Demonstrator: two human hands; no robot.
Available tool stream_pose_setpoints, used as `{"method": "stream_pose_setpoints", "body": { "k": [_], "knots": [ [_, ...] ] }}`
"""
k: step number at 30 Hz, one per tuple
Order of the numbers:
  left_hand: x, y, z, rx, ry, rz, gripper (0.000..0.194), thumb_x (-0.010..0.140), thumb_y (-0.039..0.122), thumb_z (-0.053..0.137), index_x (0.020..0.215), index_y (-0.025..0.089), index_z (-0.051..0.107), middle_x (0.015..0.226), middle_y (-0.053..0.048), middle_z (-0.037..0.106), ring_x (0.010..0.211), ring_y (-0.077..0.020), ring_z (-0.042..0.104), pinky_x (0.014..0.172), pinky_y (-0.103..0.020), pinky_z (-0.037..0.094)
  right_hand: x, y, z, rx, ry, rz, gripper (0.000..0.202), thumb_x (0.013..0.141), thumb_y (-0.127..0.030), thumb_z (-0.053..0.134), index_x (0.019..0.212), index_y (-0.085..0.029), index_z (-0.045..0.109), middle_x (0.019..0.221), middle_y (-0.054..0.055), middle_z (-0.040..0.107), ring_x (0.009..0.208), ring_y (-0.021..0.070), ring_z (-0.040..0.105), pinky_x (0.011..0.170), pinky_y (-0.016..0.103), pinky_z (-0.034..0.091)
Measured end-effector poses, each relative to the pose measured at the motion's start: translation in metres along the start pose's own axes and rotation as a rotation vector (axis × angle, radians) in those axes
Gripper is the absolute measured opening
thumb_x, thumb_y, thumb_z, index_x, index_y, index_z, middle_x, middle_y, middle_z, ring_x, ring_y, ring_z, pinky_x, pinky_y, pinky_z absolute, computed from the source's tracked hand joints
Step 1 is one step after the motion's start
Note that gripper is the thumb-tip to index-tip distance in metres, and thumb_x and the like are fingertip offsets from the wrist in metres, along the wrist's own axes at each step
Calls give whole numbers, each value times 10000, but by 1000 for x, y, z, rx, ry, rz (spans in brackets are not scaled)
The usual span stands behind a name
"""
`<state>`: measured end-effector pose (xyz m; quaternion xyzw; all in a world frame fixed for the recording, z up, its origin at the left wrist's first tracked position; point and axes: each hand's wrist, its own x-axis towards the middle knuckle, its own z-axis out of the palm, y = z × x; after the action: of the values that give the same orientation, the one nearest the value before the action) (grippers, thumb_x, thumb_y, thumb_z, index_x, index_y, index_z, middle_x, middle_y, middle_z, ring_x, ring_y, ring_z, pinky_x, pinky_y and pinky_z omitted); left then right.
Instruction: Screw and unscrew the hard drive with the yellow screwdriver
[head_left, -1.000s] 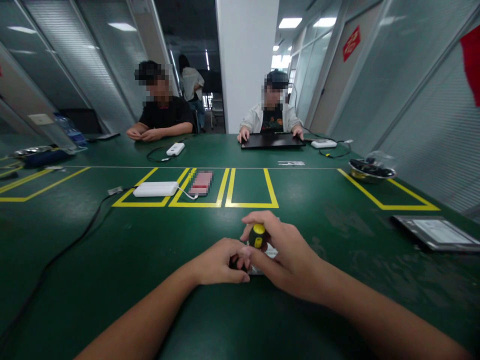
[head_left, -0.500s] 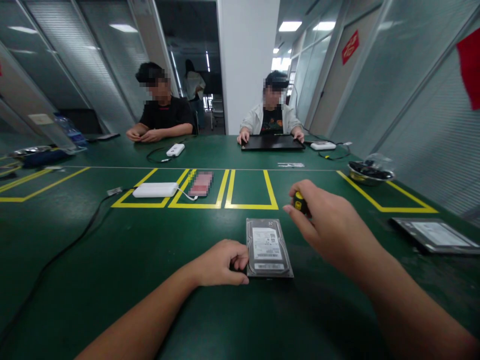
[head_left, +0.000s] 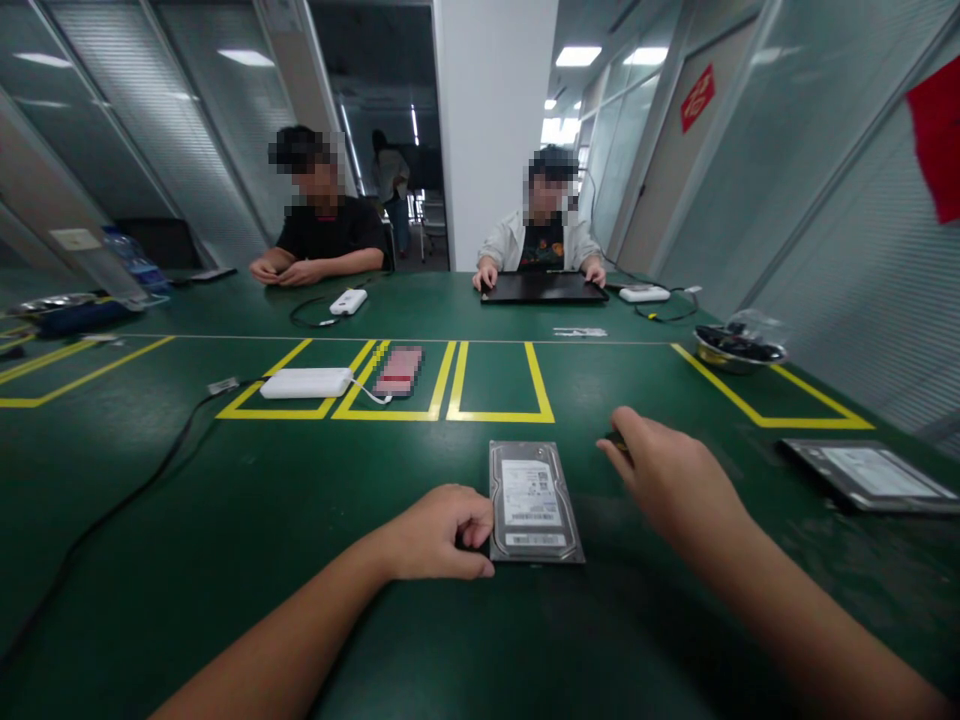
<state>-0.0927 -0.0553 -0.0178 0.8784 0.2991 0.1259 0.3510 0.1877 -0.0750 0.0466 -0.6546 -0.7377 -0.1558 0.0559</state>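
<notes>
A silver hard drive (head_left: 534, 500) with a white label lies flat on the green table. At its left edge, my left hand (head_left: 442, 535) rests with curled fingers and thumb against the drive, steadying it. Right of the drive and apart from it, my right hand (head_left: 667, 470) is raised above the table, closed around a small black-and-yellow tool handle (head_left: 618, 440). Most of that handle is hidden by my fingers. Another hard drive (head_left: 874, 474) lies farther right, beyond my right forearm.
Yellow tape outlines (head_left: 501, 416) mark the table ahead. A white power bank (head_left: 306, 382) is cabled to a phone (head_left: 399, 370). A metal bowl (head_left: 739, 350) of dark items stands at right. Two people sit opposite, one with hands on a black flat panel (head_left: 544, 288).
My right hand has lowered and moved slightly right, with the tool handle now more hidden in it. My left hand and the hard drive keep their places.
</notes>
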Motion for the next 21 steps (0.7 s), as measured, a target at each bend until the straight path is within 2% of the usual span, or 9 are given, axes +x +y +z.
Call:
{"method": "stream_pose_setpoints", "body": {
  "k": [3,7,14,21],
  "knots": [
    [0,0,1,1,1,-2,334,675,224,811,680,169,482,677,75,506,685,-111,483,659,-225,322,-5,4,18,23,-40,-23,123,993,-269,463,900,-197,502,897,40,626,764,205,627,574,293,351],
    [0,0,1,-3,0,-8,330,674,224,814,681,168,489,676,76,509,683,-111,487,667,-228,323,-11,6,33,15,-167,32,157,1004,-225,405,1021,-176,552,1046,84,630,865,216,649,637,295,423],
    [0,1,0,5,-2,-13,326,688,237,809,694,169,490,698,76,525,696,-111,495,710,-239,330,-12,11,45,9,-308,92,136,954,-259,495,1050,-173,539,830,64,643,727,262,681,553,308,425],
    [0,2,0,-3,-10,-17,313,704,260,791,703,175,490,717,68,532,705,-119,499,726,-246,335,-13,18,43,6,-332,136,173,965,-284,455,1071,-162,516,946,109,627,774,277,692,560,319,443]
  ]
}}
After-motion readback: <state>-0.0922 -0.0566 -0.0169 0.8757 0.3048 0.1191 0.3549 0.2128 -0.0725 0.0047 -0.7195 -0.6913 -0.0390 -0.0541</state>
